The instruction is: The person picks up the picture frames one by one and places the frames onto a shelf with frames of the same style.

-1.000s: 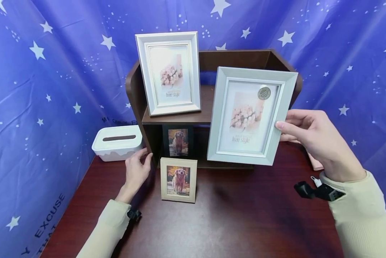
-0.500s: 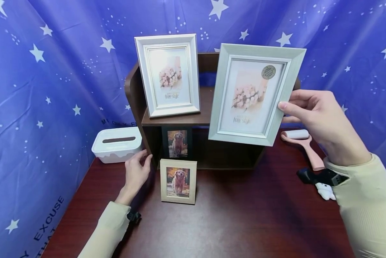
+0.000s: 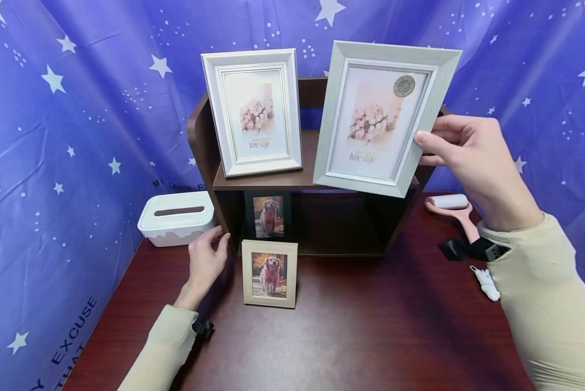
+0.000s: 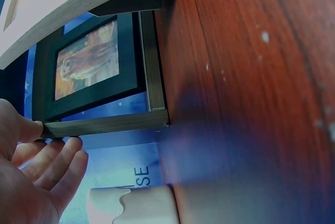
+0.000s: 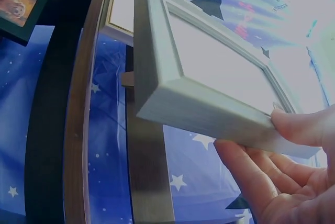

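Observation:
My right hand (image 3: 478, 168) grips a pale grey-green picture frame (image 3: 325, 117) by its right edge, thumb on the front and fingers behind. That frame is held up in front of the right half of a dark brown two-tier desk shelf (image 3: 341, 247), its lower edge overlapping the upper board. With thumb and fingers, my left hand (image 3: 206, 266) pinches the front edge of the shelf's left side panel, as the left wrist view shows (image 4: 104, 124). A white picture frame (image 3: 216, 119) stands on the upper board at the left.
Below stands a black picture frame (image 3: 288, 214) with a dog photo. A beige one (image 3: 246, 274) stands on the table (image 3: 360, 331) before it. Left is a white tissue box (image 3: 177, 217); right lie a pink lint roller (image 3: 460, 214) and a small white object (image 3: 488, 283).
My right hand has raised the grey-green frame from in front of the lower tier to the upper board's level. The lint roller has come into view. My left hand stays in place.

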`<act>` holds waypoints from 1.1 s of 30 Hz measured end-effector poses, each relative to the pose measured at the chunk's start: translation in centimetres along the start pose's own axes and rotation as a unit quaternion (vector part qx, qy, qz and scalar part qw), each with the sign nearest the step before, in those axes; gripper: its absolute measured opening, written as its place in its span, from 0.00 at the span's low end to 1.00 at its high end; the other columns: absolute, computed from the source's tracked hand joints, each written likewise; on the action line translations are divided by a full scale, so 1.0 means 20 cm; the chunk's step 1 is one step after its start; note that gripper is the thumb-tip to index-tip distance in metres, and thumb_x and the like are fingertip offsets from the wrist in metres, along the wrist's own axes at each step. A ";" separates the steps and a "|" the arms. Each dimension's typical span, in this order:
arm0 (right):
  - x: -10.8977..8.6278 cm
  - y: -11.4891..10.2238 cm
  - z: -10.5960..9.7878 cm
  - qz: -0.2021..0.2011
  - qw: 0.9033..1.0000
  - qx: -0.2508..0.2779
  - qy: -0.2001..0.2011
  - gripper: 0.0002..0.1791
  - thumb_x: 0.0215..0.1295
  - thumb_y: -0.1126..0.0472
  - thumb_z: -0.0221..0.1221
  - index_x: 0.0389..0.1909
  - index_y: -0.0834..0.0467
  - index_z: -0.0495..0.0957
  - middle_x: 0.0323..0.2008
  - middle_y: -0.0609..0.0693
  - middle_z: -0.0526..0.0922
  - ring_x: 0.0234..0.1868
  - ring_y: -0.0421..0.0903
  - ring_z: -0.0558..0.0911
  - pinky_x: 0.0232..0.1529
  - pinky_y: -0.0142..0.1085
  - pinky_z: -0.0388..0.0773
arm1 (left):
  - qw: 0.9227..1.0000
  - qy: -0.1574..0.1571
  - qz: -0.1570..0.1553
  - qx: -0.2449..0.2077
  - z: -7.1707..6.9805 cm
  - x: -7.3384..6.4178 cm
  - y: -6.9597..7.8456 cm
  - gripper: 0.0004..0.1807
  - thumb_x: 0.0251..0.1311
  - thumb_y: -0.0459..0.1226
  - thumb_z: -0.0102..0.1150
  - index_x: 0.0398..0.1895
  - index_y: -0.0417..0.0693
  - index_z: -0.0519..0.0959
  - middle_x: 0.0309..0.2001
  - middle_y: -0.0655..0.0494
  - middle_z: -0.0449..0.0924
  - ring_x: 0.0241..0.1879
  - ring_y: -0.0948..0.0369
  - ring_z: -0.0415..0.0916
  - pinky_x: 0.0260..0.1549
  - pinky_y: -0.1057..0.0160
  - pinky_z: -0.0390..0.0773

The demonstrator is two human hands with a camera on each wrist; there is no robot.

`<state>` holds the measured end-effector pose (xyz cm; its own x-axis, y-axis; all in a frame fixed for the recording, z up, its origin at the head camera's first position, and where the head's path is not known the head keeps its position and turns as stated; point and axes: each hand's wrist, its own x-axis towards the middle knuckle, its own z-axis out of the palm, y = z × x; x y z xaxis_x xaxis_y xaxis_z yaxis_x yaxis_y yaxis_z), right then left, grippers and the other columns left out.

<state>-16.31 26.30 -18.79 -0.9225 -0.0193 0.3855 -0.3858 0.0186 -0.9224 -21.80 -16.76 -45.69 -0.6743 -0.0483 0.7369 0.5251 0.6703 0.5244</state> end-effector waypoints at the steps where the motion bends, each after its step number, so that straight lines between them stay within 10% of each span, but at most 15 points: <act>1: 0.01 0.00 0.01 0.003 1.000 0.002 0.006 0.13 0.56 0.70 0.66 0.42 0.70 0.81 0.34 0.58 0.85 0.33 0.47 0.85 0.33 0.36 0.80 | 1.000 0.000 -0.001 0.001 0.00 0.00 0.00 0.10 0.53 0.29 0.66 0.38 0.33 0.83 0.32 0.44 0.84 0.32 0.50 0.81 0.33 0.51 0.77; 11: 0.07 0.01 0.04 -0.015 0.999 -0.006 0.037 0.10 0.56 0.71 0.65 0.39 0.68 0.82 0.32 0.56 0.85 0.32 0.45 0.85 0.31 0.35 0.80 | 1.000 0.001 -0.004 -0.001 0.00 0.00 0.00 0.10 0.53 0.28 0.66 0.39 0.32 0.82 0.33 0.43 0.84 0.32 0.50 0.81 0.34 0.52 0.78; 21: 0.11 0.02 0.07 -0.014 0.974 -0.215 0.076 0.19 0.61 0.63 0.63 0.49 0.72 0.77 0.31 0.44 0.84 0.31 0.35 0.83 0.30 0.28 0.78 | 1.000 -0.001 -0.006 -0.005 0.00 0.00 0.00 0.11 0.52 0.28 0.67 0.39 0.31 0.82 0.33 0.43 0.84 0.31 0.50 0.82 0.33 0.51 0.78; 33: 0.15 0.05 0.08 -0.002 0.968 -0.240 0.076 0.19 0.61 0.61 0.64 0.47 0.72 0.78 0.28 0.40 0.83 0.27 0.34 0.83 0.28 0.27 0.78 | 1.000 0.001 -0.004 0.000 0.00 -0.01 0.01 0.11 0.52 0.28 0.67 0.39 0.32 0.82 0.32 0.43 0.84 0.31 0.49 0.81 0.33 0.51 0.78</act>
<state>-19.43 24.57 -18.55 -0.8979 0.1264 0.4216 -0.3160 0.4816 -0.8174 -21.63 -16.68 -45.75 -0.6779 -0.0556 0.7331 0.5195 0.6694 0.5311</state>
